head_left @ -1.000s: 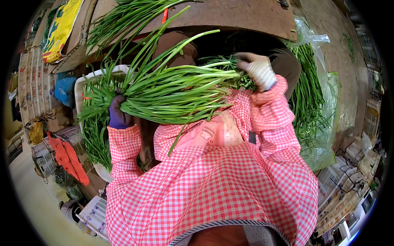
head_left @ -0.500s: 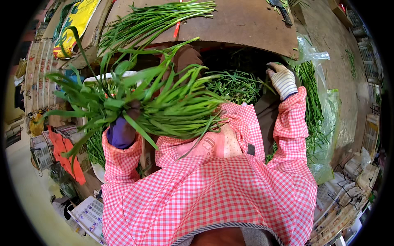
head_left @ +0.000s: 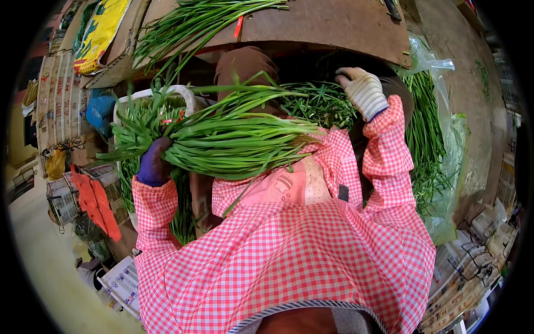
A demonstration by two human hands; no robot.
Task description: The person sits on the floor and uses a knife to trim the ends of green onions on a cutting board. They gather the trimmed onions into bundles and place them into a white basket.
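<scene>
A thick bunch of garlic chives (head_left: pixel 239 142) lies across the front of my lap, leafy tips to the left and paler stems to the right. My left hand (head_left: pixel 155 161), in a dark purple glove, is closed around it near the leafy end. My right hand (head_left: pixel 362 90), in a white striped knit glove, hovers over a heap of green trimmings (head_left: pixel 320 106) between my knees. Its fingers reach left, loosely bent and apart, with nothing visible in them. The underside of that hand is hidden.
More chives (head_left: pixel 206 22) lie on the brown board (head_left: pixel 322 28) ahead, with a black-handled knife (head_left: pixel 393 10) at its far right. A white tub (head_left: pixel 192 99) holding chives stands left. Chives (head_left: pixel 425 122) in clear plastic (head_left: pixel 445 167) lie right.
The bunch has settled from a blurred, spread-out swing into a flatter, more level position, with my left hand slightly lower and left. My right hand has moved left and up over the trimmings.
</scene>
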